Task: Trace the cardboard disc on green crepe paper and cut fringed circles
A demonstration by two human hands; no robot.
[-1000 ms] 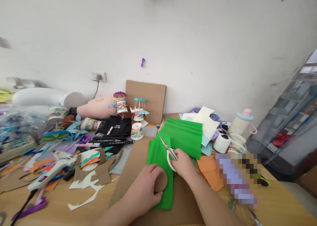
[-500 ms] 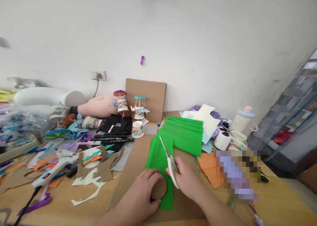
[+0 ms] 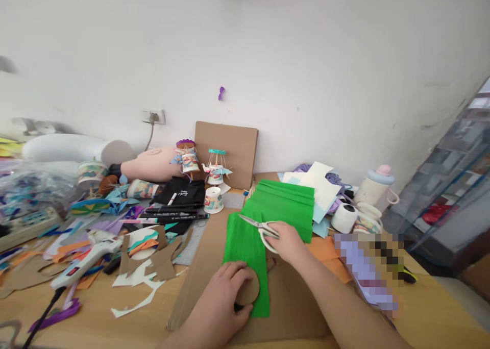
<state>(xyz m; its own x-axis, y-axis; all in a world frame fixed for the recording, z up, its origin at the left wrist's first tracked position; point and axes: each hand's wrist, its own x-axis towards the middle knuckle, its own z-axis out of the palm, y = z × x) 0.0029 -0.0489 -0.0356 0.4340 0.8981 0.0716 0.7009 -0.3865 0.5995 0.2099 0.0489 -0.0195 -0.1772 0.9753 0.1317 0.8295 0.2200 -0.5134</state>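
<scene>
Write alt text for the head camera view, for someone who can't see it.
The right hand holds white-handled scissors over a strip of green crepe paper, while the left hand grips a cardboard disc over its near part. Beneath lies a cardboard sheet; to the left are paper scraps, a glue gun and black markers.

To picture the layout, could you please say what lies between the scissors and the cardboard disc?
In the head view, a green paper strip lies between the scissors and disc.
</scene>
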